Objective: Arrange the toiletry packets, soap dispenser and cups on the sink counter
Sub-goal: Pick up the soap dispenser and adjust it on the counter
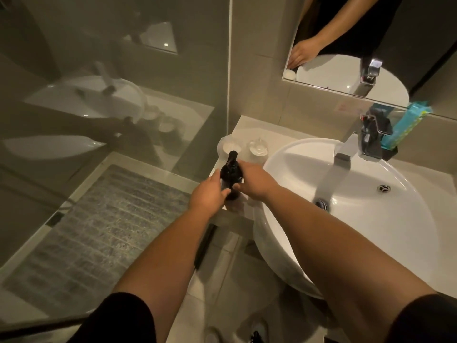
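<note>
Evidently, the dark glass pump soap dispenser (pixel 231 175) was gripped by the left hand (pixel 210 194) and right hand (pixel 254 181), fingers curled round it (counter's front edge); two clear wrapped cups (pixel 243 148) behind risked being toppled.

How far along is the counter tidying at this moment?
Looks done: two clear wrapped cups stand side by side at the counter's back left corner. In hand: the left hand and right hand hold the dark pump soap dispenser upright. Left: the teal packets leaning beside the chrome tap.
</note>
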The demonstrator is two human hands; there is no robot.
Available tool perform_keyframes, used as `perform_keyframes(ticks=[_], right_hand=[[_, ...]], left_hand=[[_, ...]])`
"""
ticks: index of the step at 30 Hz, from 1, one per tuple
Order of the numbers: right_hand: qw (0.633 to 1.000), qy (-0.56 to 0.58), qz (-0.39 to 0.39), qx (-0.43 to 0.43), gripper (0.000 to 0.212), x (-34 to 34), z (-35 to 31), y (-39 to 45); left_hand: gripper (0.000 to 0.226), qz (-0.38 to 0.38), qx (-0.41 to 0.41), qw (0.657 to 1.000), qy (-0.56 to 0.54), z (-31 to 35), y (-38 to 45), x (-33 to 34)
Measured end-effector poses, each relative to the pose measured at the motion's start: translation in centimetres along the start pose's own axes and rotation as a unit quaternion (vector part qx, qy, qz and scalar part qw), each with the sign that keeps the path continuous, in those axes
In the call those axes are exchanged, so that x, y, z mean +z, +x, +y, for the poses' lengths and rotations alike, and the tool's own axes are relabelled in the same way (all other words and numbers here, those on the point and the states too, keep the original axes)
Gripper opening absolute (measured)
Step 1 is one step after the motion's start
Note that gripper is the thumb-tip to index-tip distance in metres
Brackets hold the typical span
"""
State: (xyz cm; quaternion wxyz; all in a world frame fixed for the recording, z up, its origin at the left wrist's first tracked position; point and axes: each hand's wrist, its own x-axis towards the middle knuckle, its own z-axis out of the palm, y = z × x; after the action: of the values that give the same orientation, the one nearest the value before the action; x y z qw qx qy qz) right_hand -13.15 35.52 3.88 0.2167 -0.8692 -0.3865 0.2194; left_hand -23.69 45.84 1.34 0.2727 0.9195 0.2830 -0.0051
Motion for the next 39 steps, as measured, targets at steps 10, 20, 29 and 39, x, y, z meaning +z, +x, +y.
perform_keyframes(ticks=[10,20,29,39], right_hand=[[0.999,0.034,0.024,0.006,0.054,-0.3,0.2,-1.1],[0.992,0.034,0.124,0.006,0.052,-7.0,-3.8,-5.4],[0.981,0.029,0.194,0.006,0.050,-12.6,-5.4,-7.1],[0.980,0.015,0.199,0.029,0.048,-14.4,-0.6,-3.2]], left_hand=[[0.048,-0.003,0.003,0.999,-0.037,0.7,-0.6,-0.9],[0.048,0.013,0.077,0.995,-0.069,5.2,-2.2,-7.6],[0.045,0.059,0.147,0.983,-0.088,9.8,-1.5,-11.1],[0.043,0.019,0.151,0.983,-0.104,12.1,4.4,-8.6]])
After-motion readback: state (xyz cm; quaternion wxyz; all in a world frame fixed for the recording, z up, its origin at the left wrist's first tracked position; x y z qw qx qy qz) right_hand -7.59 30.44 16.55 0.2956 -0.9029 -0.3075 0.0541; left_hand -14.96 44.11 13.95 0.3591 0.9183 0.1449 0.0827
